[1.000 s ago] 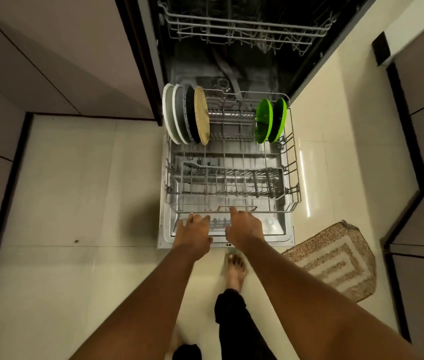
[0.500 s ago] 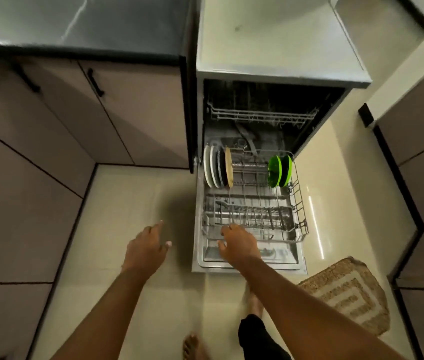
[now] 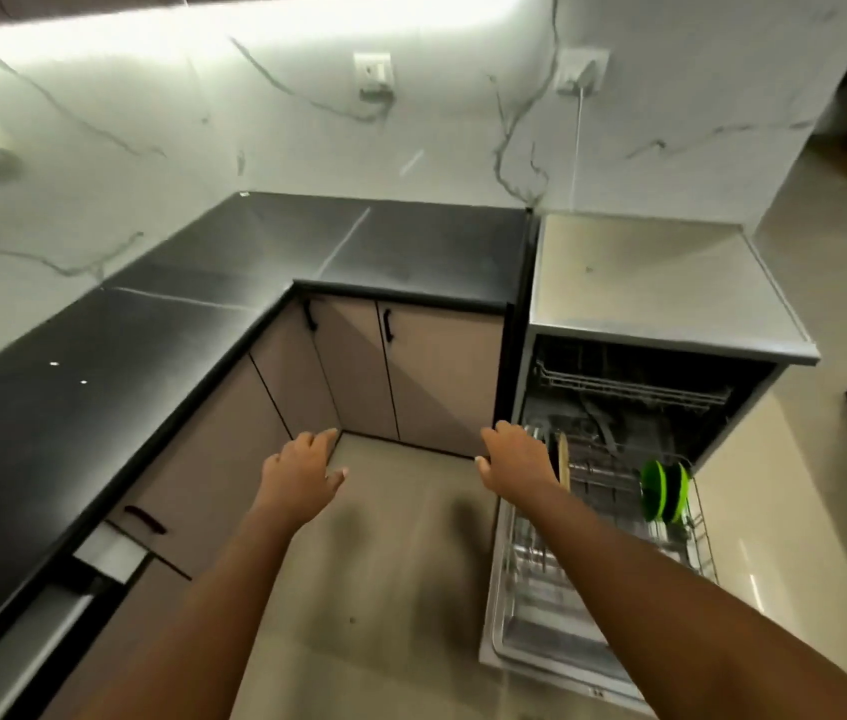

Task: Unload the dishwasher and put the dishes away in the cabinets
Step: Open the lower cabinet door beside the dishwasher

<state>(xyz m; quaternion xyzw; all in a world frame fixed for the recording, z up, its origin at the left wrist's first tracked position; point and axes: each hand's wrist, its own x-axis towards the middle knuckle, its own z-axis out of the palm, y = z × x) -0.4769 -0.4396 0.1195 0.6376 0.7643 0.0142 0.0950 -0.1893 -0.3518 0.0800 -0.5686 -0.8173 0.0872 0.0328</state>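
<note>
Barely begun: both the left hand and the right hand hang relaxed and hold nothing. Beyond them, plates and green dishes stand in the pulled-out lower rack; farther off, the cabinets are closed.

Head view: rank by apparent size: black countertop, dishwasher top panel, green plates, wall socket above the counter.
1. black countertop
2. dishwasher top panel
3. green plates
4. wall socket; close to the plates, and farther from camera, so unsure.

Lower rack pulled out over the open dishwasher door. It carries two green plates upright at the right rear and a tan plate on edge at the left rear.
</note>
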